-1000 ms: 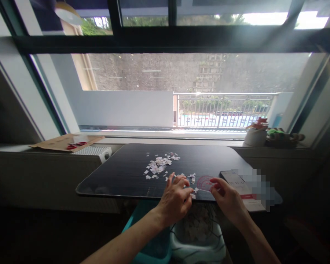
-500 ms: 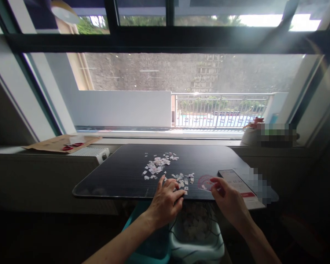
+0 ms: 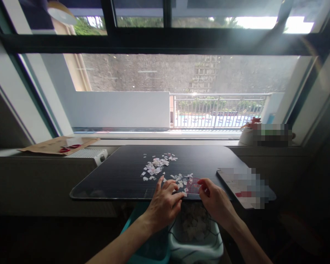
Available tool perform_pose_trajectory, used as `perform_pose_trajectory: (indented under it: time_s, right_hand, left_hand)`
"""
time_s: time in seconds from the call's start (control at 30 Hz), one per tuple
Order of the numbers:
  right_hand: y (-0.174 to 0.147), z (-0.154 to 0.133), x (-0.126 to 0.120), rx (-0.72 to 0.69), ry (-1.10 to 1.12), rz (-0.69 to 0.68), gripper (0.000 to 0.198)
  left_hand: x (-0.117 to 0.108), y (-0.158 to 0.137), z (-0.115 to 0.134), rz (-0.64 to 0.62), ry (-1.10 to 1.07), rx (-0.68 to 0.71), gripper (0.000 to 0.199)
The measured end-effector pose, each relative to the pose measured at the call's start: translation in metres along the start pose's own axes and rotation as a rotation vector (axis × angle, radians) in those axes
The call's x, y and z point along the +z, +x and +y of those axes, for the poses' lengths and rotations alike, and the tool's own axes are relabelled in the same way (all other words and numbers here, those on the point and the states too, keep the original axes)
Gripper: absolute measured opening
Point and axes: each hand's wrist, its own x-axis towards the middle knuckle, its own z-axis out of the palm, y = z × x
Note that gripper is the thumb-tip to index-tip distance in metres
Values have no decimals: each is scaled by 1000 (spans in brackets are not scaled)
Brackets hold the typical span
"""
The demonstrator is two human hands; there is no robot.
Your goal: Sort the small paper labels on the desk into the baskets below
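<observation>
Fingers spread, my left hand [image 3: 166, 201] rests at the near edge of the dark table [image 3: 107, 179], its fingertips beside small cut paper pieces [image 3: 179, 179]. My right hand [image 3: 218, 201] pinches the right side of a thin, see-through film piece with red print [image 3: 193, 186], held low over the table. Its left side comes up against the paper pieces. A looser heap of white paper pieces [image 3: 156, 167] lies farther back. What the film piece is exactly, I cannot make out.
A phone [image 3: 235, 185] lies at the table's right. Below the near edge stand a teal bin [image 3: 147, 253] and a pale bin [image 3: 196, 248] with paper bits inside. Red-handled scissors [image 3: 70, 148] lie on brown paper [image 3: 41, 146] at the left. A window sill [image 3: 170, 142] borders the back.
My right hand has moved left with the red-printed film piece, away from the phone and up to the paper pieces. My left hand has hardly moved.
</observation>
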Motion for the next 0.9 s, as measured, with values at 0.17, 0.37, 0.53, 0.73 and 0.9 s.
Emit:
perform_pose_trajectory:
  time_s: [0.17, 0.37, 0.53, 0.73, 0.9]
  right_hand:
    - [1, 4, -5, 29, -7, 33, 22]
    - [1, 10, -10, 27, -6, 38, 21]
    - [4, 5, -4, 19, 66, -5, 22]
    - [13, -1, -1, 7, -14, 17, 23]
    - [14, 6, -5, 41, -48, 51, 24]
  left_hand:
    - [-4, -2, -1, 2, 23, 16, 26]
    - [-7, -8, -6, 23, 22, -25, 27]
    - [-8, -12, -3, 8, 24, -40, 27]
    - [-9, -11, 4, 17, 21, -6, 28]
    - [-1, -2, 13, -37, 10, 6, 29]
